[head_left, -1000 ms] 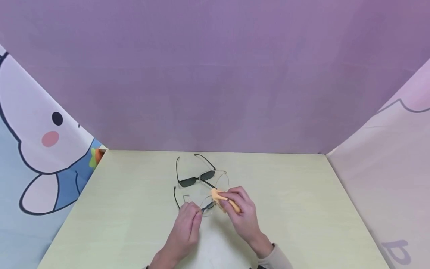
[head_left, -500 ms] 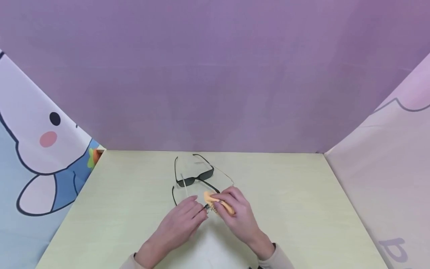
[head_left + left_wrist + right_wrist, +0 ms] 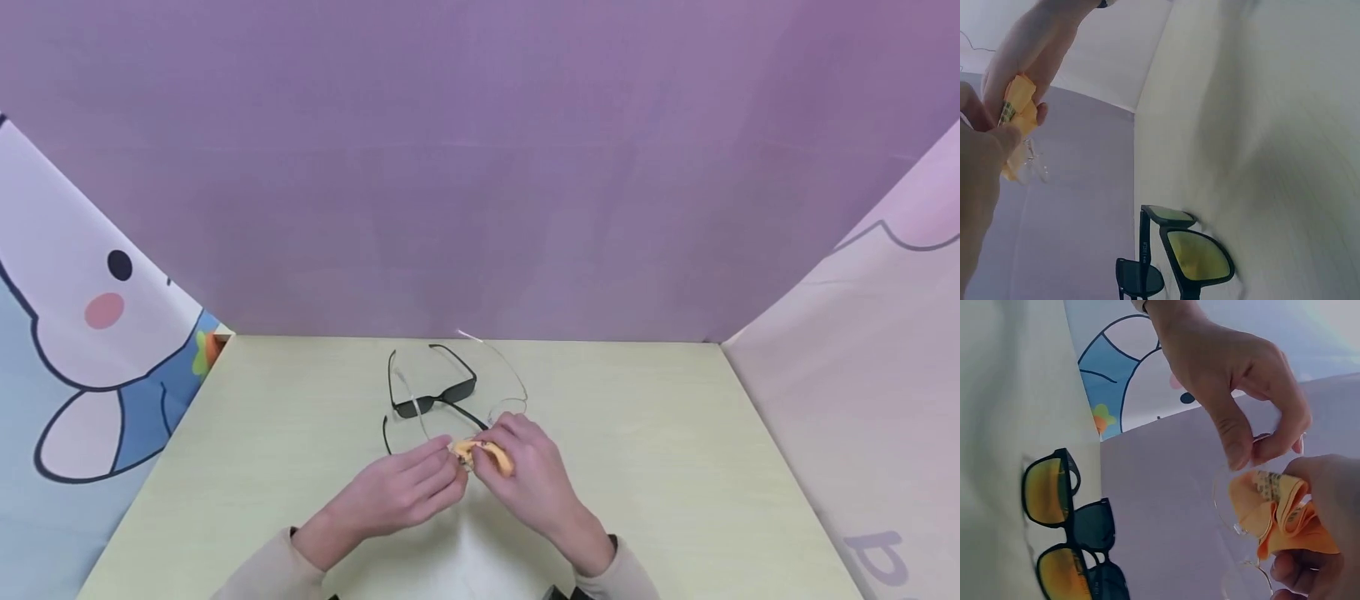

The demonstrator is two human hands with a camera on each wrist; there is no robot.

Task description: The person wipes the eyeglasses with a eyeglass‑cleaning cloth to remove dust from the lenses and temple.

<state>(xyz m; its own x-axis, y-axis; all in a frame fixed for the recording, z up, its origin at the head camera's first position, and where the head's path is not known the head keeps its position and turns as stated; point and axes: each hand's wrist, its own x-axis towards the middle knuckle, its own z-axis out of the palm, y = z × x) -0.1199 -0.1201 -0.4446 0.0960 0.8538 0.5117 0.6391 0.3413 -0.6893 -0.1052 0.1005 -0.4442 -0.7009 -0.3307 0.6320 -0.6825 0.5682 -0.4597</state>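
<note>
My left hand [image 3: 405, 492] pinches the rim of a pair of thin metal-framed eyeglasses [image 3: 1239, 529] with clear lenses, held up above the table. My right hand [image 3: 528, 471] grips a folded orange cloth [image 3: 1254, 500] with dark print, which lies against one lens. The cloth and fingers hide part of that lens. In the head view the slim temples of the glasses point away from me. Behind the hands, black sunglasses [image 3: 416, 407] stand with temples spread. A second dark pair shows only a temple tip [image 3: 386, 432] past my left hand.
The pale table [image 3: 675, 467] runs under both hands. A purple cloth wall [image 3: 480, 183] closes off the back. Printed cartoon fabric [image 3: 82, 375] hangs at the left, and a pale panel [image 3: 885, 375] at the right.
The eyeglasses have turned so their temples point to the back. My left hand has shifted its hold and swung to a flatter angle, while the cloth has moved slightly left.
</note>
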